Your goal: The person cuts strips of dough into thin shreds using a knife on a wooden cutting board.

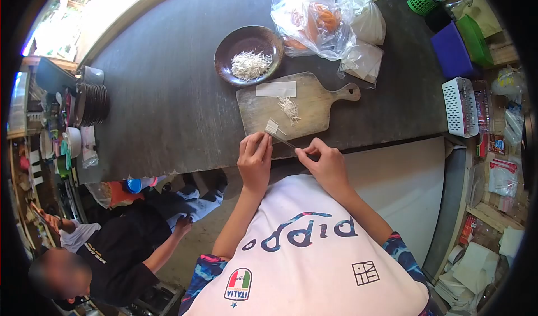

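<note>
At the near edge of the wooden cutting board (316, 94), my left hand (256, 158) is closed on a small bundle of short pale sticks (272, 127). My right hand (322, 162) pinches a thin dark tool (284, 142) that reaches to the bundle. A loose pile of pale sticks (289, 110) lies on the board, below a white rectangular strip (276, 89). Behind the board stands a dark round bowl (221, 55) holding a heap of thin white pieces (250, 65).
Plastic bags (314, 22) with orange contents lie at the back. A white basket (460, 107) and a purple bin (453, 50) stand right; stacked dark dishes (92, 104) stand left. Another person (120, 243) is at lower left, beside the table.
</note>
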`<action>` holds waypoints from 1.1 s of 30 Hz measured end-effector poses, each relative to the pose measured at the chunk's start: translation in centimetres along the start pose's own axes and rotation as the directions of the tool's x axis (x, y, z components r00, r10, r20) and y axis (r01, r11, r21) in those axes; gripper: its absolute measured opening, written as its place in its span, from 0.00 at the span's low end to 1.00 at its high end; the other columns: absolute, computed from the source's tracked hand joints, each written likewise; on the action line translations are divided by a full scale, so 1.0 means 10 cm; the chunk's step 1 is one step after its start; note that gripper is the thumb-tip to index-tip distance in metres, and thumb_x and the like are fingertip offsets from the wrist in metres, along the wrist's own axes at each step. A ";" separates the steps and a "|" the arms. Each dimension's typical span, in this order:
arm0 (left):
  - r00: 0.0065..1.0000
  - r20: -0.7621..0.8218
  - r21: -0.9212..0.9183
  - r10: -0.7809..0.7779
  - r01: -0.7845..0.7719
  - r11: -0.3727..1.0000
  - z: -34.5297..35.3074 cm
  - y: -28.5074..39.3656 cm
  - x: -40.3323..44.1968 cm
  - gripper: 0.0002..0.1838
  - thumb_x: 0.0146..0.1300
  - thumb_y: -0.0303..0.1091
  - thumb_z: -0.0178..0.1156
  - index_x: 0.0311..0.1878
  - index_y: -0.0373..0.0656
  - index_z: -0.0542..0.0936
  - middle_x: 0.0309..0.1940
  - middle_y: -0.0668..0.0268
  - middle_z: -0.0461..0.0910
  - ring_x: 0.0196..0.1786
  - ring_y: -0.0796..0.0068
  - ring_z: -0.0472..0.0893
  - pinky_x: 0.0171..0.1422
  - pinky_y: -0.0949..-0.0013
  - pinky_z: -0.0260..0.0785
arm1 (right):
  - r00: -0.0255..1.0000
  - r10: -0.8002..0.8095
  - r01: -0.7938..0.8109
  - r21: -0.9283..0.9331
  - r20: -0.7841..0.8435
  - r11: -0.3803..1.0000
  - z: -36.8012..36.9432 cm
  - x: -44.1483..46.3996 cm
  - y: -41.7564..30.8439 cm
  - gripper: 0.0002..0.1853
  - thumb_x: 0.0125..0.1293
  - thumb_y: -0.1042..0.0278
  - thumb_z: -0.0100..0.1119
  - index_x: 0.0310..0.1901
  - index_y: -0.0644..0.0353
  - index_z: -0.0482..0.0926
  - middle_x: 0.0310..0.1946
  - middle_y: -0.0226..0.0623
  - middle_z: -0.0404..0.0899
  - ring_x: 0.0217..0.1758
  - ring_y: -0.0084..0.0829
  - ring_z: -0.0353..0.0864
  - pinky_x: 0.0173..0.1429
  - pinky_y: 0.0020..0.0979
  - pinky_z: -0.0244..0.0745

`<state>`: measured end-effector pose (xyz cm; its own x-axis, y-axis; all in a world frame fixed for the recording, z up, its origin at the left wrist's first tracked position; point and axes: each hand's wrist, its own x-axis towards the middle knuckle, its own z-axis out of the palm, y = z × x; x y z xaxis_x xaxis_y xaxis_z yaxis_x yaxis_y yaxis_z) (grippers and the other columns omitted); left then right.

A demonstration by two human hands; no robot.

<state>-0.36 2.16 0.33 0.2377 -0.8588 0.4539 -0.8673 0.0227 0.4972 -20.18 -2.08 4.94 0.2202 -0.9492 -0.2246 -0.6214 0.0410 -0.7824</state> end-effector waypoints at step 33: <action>1.000 -0.014 -0.009 0.009 -0.009 1.000 0.01 -0.02 -0.04 0.08 0.68 0.25 0.76 0.49 0.37 0.93 0.49 0.62 0.89 0.54 0.56 0.87 0.60 0.56 0.82 | 1.000 -0.028 0.028 -0.007 -0.010 1.000 0.10 0.02 -0.03 0.18 0.73 0.47 0.74 0.39 0.56 0.85 0.32 0.43 0.92 0.38 0.52 0.94 0.44 0.50 0.87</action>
<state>-0.35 2.46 -0.08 0.2361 -0.8512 0.4688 -0.8655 0.0351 0.4997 -19.24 -1.94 4.52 0.2302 -0.9530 -0.1971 -0.6199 0.0125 -0.7846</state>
